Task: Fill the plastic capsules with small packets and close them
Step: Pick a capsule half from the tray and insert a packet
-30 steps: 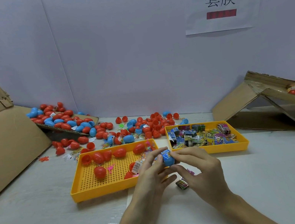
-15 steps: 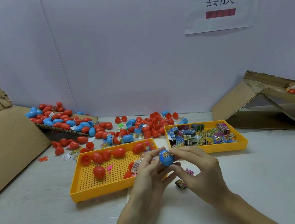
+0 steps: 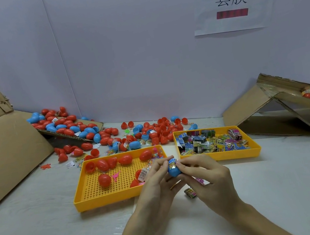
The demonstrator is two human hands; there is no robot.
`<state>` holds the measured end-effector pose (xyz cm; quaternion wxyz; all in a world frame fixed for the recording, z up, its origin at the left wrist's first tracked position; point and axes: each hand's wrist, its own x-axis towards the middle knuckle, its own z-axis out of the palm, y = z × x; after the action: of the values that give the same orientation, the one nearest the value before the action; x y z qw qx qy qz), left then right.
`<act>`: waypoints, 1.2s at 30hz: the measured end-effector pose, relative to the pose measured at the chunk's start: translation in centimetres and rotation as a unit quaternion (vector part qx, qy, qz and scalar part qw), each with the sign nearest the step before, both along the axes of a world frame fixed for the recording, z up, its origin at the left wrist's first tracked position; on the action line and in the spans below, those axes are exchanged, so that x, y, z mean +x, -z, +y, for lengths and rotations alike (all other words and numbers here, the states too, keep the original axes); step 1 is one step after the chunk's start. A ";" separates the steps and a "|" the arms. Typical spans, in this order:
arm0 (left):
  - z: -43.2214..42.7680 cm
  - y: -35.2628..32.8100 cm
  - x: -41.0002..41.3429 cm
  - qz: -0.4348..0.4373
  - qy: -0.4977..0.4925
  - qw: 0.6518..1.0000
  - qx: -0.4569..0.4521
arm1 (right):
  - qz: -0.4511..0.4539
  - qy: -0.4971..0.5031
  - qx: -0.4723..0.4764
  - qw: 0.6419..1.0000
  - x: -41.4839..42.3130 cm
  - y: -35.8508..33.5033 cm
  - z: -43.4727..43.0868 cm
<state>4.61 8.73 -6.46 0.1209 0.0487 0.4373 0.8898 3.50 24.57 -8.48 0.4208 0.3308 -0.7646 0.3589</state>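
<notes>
Bright, even light from above.
Soft little shadows sit under the fingers (image 3: 190, 161) and the yellow tray (image 3: 86, 202) left of them. Far to their left the cardboard (image 3: 0, 143) bends at the edge. The blue capsule (image 3: 173, 171) between them looks fuzzy.

Blue capsule (image 3: 173, 170), red-and-blue capsule heap (image 3: 152, 132), yellow hole-dotted tray (image 3: 102, 202), multicoloured printed packets (image 3: 209, 142), brown cardboard (image 3: 2, 153).

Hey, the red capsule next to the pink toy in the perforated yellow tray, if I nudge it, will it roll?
The red capsule looks rounded and egg-shaped, so it would probably roll or wobble off line, though the yellow tray has a raised wall that should stop it. Its glossy plastic shell suggests it is light and a bit slippery to pinch.
</notes>
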 end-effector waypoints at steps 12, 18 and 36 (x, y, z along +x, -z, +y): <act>0.0 0.1 0.1 0.020 -0.011 1.000 -0.001 | -0.026 0.008 -0.009 1.000 0.2 -0.2 0.0; 0.0 -0.1 0.2 0.021 -0.011 1.000 -0.015 | -0.023 0.013 -0.017 1.000 0.1 -0.2 0.1; 1.3 0.4 0.4 0.109 -0.097 0.960 -0.239 | -0.117 -0.014 -0.001 0.993 -0.1 -0.7 0.5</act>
<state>4.98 9.98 -6.81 -0.0059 0.0721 0.6506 0.7560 3.36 25.10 -7.74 0.3238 0.2961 -0.8036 0.4021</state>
